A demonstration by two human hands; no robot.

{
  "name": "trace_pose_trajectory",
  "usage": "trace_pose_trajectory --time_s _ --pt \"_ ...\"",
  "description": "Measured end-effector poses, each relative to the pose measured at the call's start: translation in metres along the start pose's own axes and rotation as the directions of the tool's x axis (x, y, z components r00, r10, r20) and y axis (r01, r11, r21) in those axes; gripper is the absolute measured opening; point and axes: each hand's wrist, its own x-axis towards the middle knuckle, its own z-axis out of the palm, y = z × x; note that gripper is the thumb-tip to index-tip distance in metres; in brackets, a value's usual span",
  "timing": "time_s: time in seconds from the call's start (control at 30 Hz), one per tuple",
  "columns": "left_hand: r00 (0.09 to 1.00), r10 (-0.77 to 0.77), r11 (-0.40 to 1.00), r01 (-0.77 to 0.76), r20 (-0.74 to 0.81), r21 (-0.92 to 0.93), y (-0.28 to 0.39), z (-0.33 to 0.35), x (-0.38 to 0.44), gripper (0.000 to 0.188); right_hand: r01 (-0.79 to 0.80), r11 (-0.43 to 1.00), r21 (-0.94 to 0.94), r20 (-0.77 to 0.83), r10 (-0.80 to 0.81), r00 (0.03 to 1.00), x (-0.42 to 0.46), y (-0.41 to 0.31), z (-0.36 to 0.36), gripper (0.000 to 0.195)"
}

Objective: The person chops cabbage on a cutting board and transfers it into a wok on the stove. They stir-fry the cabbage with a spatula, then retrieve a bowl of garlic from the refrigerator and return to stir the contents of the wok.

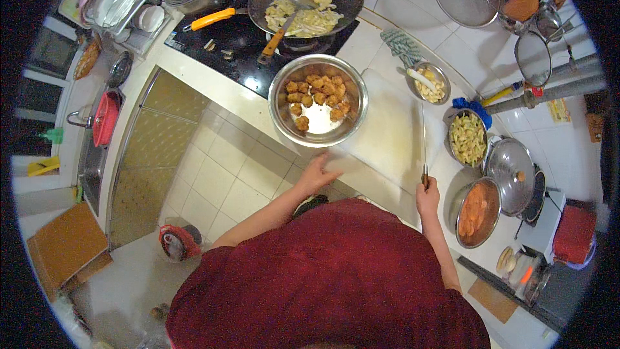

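Note:
My right hand (428, 197) grips the dark handle of a kitchen knife (425, 145), whose blade points away from me along the right side of a white cutting board (387, 131). Fingers apart and holding nothing, my left hand (319, 174) hovers off the counter's front edge. Just beyond it stands a steel bowl (276, 123) with several browned fried pieces (327, 88) inside. To the right of the board are a bowl of cut green vegetable pieces (468, 138) and a larger bowl of orange slices (474, 208).
A wok (356, 7) of sliced pale vegetable sits on the black cooktop (213, 60), a spatula (278, 41) leaning in it. Near the wall are a small bowl of peeled garlic (432, 89) and a checked cloth (402, 46). A glass lid (513, 169) rests at the right.

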Motion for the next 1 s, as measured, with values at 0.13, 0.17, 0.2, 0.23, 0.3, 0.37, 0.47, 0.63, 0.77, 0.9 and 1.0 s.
trace_pose_trajectory --time_s 0.13,0.17,0.2,0.23,0.3,0.37,0.47,0.63,0.77,0.9,1.0 --pt "0.982 0.127 0.948 -0.162 0.143 0.274 0.013 0.021 0.016 0.063 0.038 0.997 0.064 -0.035 -0.036 0.999 -0.017 0.014 -0.010 0.028" --pt "0.990 0.081 0.954 -0.112 0.119 0.279 0.015 0.024 0.020 0.061 0.034 0.997 0.071 -0.008 -0.034 0.999 -0.020 0.015 -0.012 0.027" --pt "0.994 0.040 0.957 -0.067 0.100 0.282 0.026 0.027 0.024 0.060 0.029 0.997 0.078 0.011 -0.030 0.999 -0.025 0.012 -0.016 0.027" --pt "0.997 -0.001 0.958 -0.022 0.080 0.285 0.033 0.033 0.027 0.059 0.023 0.996 0.085 0.031 -0.026 0.999 -0.029 0.013 -0.021 0.026" --pt "0.999 -0.006 0.969 0.015 -0.039 0.248 0.030 0.041 0.028 0.054 0.065 0.997 0.045 0.033 -0.067 0.997 -0.032 0.023 -0.025 0.026" --pt "0.988 -0.015 0.976 0.048 -0.156 0.213 0.020 0.045 0.030 0.049 0.095 0.995 0.028 0.034 -0.095 0.995 -0.035 0.025 -0.028 0.025" --pt "0.977 0.013 0.929 0.068 -0.215 0.363 -0.008 0.054 0.039 0.046 0.049 0.995 0.083 0.070 -0.055 0.996 -0.037 0.019 -0.042 0.025" --pt "0.964 0.033 0.970 0.032 -0.263 0.241 -0.002 0.050 0.040 0.043 0.024 0.994 0.106 0.067 -0.031 0.997 -0.040 0.041 -0.047 0.025" --pt "0.975 0.013 0.998 0.002 -0.224 0.065 -0.020 0.047 0.057 0.043 0.049 0.994 0.093 0.059 -0.054 0.997 -0.040 0.059 -0.048 0.025" --pt "0.960 -0.078 0.994 0.096 -0.267 0.052 -0.034 0.055 0.053 0.049 0.051 0.995 0.089 0.095 -0.059 0.994 -0.040 0.072 -0.051 0.026" --pt "0.969 -0.002 0.974 0.059 -0.248 0.220 0.007 0.052 0.029 0.049 0.063 0.991 0.115 0.076 -0.072 0.994 -0.038 0.074 -0.049 0.026"
